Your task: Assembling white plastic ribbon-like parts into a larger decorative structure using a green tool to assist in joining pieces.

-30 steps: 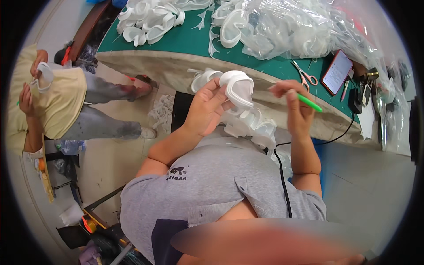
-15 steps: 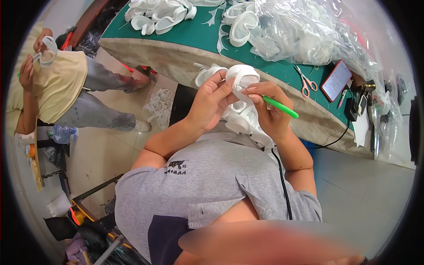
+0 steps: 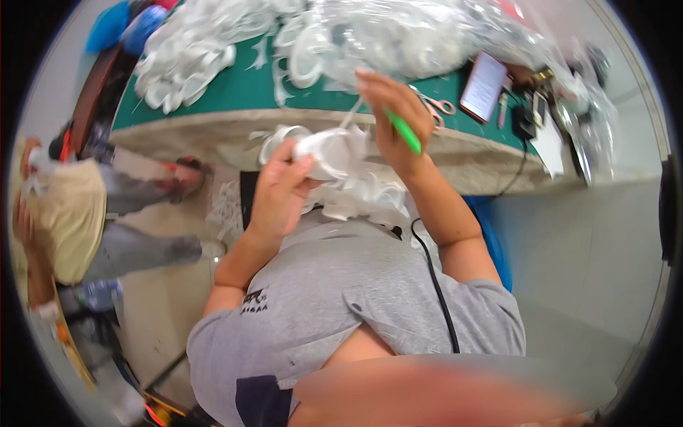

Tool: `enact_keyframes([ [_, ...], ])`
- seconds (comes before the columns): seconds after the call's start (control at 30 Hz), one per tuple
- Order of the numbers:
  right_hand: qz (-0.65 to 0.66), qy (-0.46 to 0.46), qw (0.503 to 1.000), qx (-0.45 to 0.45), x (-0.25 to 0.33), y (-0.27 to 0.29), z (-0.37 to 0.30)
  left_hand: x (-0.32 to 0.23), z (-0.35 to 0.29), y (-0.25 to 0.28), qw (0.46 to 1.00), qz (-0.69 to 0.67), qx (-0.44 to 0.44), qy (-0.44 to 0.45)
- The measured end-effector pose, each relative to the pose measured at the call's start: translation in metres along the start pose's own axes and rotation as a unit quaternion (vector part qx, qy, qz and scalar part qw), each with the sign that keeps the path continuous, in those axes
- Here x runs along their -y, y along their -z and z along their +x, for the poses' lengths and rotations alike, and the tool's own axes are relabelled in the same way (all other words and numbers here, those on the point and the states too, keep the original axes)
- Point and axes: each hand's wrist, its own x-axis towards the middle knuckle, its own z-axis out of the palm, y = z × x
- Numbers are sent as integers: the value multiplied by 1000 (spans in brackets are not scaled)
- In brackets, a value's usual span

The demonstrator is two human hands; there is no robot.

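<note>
My left hand (image 3: 279,196) pinches a white, soft-looking moulded piece (image 3: 333,153) with rounded, goggle-like loops, held above my lap. A thin white strip (image 3: 351,114) stretches from its upper edge to the fingers of my right hand (image 3: 397,124). That hand is raised to the right, smeared by motion, and closed round a slim tool with a bright green handle (image 3: 404,132); the tool's working end is hidden. Below my hands lies a heap of similar white pieces (image 3: 363,196) on my lap.
The green-topped table (image 3: 245,89) carries a white heap (image 3: 186,75), a clear plastic bag (image 3: 405,46), scissors (image 3: 442,107), a phone (image 3: 484,87) and a black charger (image 3: 524,122) with a cable. White scraps (image 3: 226,208) lie on the floor. At left stands another person (image 3: 71,213).
My right hand has moved up and away from the white piece, drawing out the thin strip. My left hand still holds the piece. The whole view has shifted.
</note>
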Motion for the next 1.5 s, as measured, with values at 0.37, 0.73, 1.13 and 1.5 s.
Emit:
enact_keyframes([
  [0.37,-118,-270,940,-171,-54,68,-44,-67,-5,64,850,-50,-232,-470],
  [0.73,117,-207,961,139,-3,-15,2,-44,-14,59,891,-12,-64,-449],
  [1.13,306,-367,860,178,8,-82,16,-32,-16,23,758,92,-225,-605],
  [1.5,-310,-65,947,-60,-82,125,-56,-6,-13,23,830,115,-254,-484],
])
